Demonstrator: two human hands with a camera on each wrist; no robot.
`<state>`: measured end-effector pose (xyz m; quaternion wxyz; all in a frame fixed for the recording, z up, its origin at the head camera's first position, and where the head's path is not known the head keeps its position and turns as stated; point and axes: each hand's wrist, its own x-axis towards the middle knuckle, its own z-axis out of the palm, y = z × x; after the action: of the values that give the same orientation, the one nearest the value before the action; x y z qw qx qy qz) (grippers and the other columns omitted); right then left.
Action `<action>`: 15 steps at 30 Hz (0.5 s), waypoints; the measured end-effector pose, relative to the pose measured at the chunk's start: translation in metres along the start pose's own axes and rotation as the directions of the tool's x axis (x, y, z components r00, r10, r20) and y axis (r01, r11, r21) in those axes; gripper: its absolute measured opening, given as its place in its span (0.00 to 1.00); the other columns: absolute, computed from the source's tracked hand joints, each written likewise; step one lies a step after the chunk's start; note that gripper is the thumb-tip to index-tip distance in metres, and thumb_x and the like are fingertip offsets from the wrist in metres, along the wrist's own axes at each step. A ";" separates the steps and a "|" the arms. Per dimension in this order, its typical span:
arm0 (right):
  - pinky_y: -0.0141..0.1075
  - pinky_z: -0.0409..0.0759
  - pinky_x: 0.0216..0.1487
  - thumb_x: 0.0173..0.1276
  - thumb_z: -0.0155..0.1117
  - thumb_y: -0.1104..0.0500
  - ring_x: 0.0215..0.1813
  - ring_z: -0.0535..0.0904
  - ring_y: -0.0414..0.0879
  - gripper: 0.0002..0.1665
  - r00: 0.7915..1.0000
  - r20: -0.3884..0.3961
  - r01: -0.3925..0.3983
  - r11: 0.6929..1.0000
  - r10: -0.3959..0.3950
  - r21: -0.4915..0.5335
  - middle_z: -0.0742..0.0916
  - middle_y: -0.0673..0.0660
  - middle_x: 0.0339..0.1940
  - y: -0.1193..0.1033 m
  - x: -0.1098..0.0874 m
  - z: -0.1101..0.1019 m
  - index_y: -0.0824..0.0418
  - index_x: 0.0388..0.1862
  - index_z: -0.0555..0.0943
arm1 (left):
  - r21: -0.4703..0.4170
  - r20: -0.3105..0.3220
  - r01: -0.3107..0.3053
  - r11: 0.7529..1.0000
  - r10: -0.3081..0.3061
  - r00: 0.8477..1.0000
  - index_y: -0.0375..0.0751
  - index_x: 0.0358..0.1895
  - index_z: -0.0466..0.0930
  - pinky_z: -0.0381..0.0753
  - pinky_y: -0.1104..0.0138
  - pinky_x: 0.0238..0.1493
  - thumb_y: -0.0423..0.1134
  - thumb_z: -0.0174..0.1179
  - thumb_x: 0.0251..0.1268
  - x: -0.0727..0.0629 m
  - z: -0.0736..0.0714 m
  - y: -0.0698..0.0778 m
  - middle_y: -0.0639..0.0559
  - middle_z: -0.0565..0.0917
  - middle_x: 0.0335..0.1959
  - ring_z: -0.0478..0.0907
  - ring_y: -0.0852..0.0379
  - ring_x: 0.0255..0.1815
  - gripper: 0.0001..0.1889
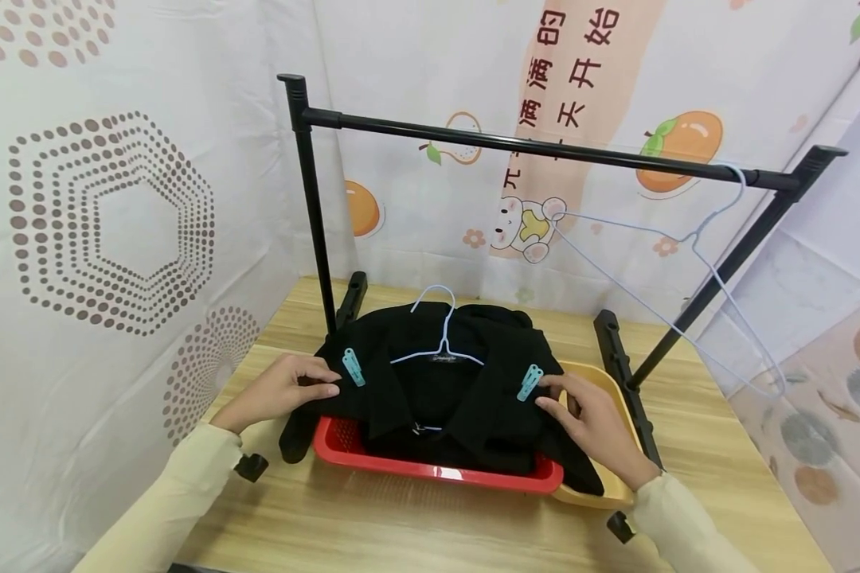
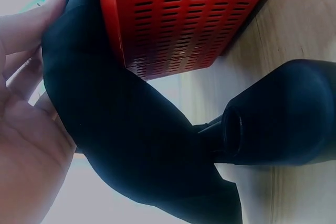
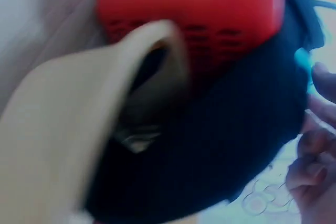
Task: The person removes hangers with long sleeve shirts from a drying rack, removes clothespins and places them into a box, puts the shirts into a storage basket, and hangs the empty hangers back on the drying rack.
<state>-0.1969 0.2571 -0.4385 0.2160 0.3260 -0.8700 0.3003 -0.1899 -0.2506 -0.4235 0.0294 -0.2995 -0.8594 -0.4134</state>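
A black collared shirt [image 1: 502, 414] lies draped over a red basket [image 1: 430, 469], with a light blue hanger [image 1: 444, 326] inside its neck and the hook sticking up. Two teal clothespins are on its shoulders, a left one [image 1: 354, 368] and a right one [image 1: 530, 382]. My left hand [image 1: 283, 390] pinches the shirt's left shoulder beside the clothespin; in the left wrist view the thumb [image 2: 52, 3] presses the black cloth. My right hand [image 1: 595, 418] pinches the cloth at the other shoulder, close to the right clothespin. Some of its fingers [image 3: 315, 145] are curled, and that view is blurred.
A black rack with a crossbar [image 1: 545, 147] stands over the wooden table [image 1: 315, 525]. Another light blue hanger [image 1: 695, 239] hangs at the bar's right end. A yellow basket [image 1: 619, 493] sits right of the red one, partly under a sleeve. Printed curtains surround the table.
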 end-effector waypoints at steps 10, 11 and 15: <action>0.34 0.73 0.24 0.76 0.65 0.47 0.29 0.79 0.42 0.22 0.937 0.125 -0.339 0.935 0.326 0.103 0.86 0.47 0.41 -0.019 0.021 -0.007 0.53 0.63 0.83 | -0.024 -0.017 0.028 0.999 -0.028 0.999 0.43 0.46 0.92 0.77 0.67 0.36 0.35 0.70 0.67 -0.003 -0.001 0.003 0.61 0.84 0.31 0.75 0.60 0.32 0.07; 0.35 0.73 0.23 0.77 0.64 0.46 0.28 0.79 0.42 0.22 0.933 0.133 -0.349 0.930 0.333 0.116 0.86 0.48 0.42 -0.019 0.022 -0.008 0.53 0.64 0.83 | -0.024 -0.016 0.033 0.999 -0.033 0.999 0.43 0.46 0.92 0.77 0.67 0.36 0.35 0.70 0.66 -0.003 -0.001 0.003 0.61 0.84 0.31 0.75 0.60 0.32 0.07; 0.35 0.70 0.18 0.78 0.63 0.46 0.21 0.75 0.44 0.20 0.930 0.156 -0.359 0.916 0.333 0.182 0.86 0.49 0.42 -0.021 0.025 -0.010 0.52 0.62 0.83 | -0.023 -0.019 0.036 0.999 -0.036 0.999 0.43 0.45 0.93 0.77 0.67 0.35 0.34 0.71 0.66 -0.004 -0.001 0.004 0.61 0.84 0.31 0.75 0.61 0.31 0.07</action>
<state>-0.1975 0.2399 -0.4087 0.0706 0.2052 -0.8894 0.4022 -0.1848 -0.2516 -0.4215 0.0269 -0.2802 -0.8597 -0.4263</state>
